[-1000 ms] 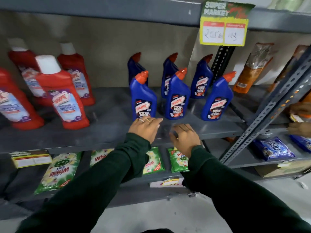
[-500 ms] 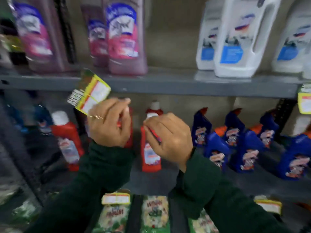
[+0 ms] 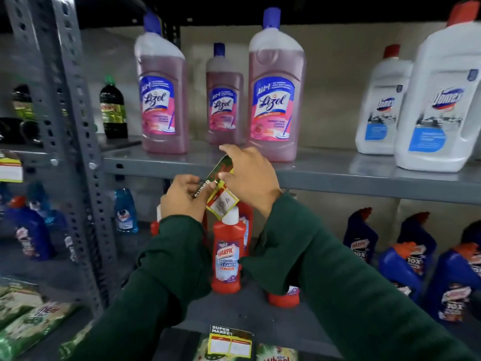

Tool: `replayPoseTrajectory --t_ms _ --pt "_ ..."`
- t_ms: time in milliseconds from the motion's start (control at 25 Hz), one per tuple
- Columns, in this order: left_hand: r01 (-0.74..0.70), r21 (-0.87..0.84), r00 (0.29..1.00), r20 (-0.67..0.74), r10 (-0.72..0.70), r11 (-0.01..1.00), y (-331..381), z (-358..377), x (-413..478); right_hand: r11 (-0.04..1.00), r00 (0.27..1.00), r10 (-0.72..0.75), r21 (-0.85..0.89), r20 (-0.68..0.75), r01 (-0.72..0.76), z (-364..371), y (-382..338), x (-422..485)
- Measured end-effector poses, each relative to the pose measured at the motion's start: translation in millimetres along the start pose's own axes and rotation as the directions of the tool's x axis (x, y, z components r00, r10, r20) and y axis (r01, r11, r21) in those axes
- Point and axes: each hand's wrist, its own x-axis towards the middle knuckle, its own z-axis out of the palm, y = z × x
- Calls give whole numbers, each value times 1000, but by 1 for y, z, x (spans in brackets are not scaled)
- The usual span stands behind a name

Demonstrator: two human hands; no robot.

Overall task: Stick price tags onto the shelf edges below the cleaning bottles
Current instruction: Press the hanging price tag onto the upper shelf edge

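Lizol bottles [image 3: 276, 100] are standing above the grey shelf edge [image 3: 338, 182]. Left hand [image 3: 182, 199] and right hand [image 3: 250, 178] are both pinching a "SUPER MARKET" price tag [image 3: 221, 201] just before that edge, above a red Harpic bottle [image 3: 227, 254]; white Domex jugs [image 3: 442, 105] are standing rightward.

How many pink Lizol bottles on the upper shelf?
3: left bottle, small middle bottle set further back, right bottle. More may hide behind them.

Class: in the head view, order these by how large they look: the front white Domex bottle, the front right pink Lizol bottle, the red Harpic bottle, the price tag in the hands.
1. Front white Domex bottle, cut off by the frame edge
2. Front right pink Lizol bottle
3. Red Harpic bottle
4. Price tag, partly covered by the hands
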Motion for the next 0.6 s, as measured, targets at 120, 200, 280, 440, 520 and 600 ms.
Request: replayPoseTrajectory --t_ms 120,200,280,440,520,600 --pt "-28 16 998 57 27 999 5 -5 2 978 997 42 206 -63 -28 -3 3 -4" --pt "-46 -20 996 78 48 999 6 -8 3 955 995 67 294 -70 -44 -5 5 -8" --pt "-59 -16 995 78 60 998 7 -11 4 964 996 41 266 -76 -20 -8 8 -13" --pt "-120 -28 990 73 121 992 5 -13 6 977 998 -44 204 -51 54 -10 11 -21" --pt "-181 -20 980 85 182 983 10 -14 4 981 994 -89 168 -67 99 -11 12 -22" --pt "-243 23 967 90 240 970 17 -16 3 986 990 -93 129 -109 106 -12 14 -23"
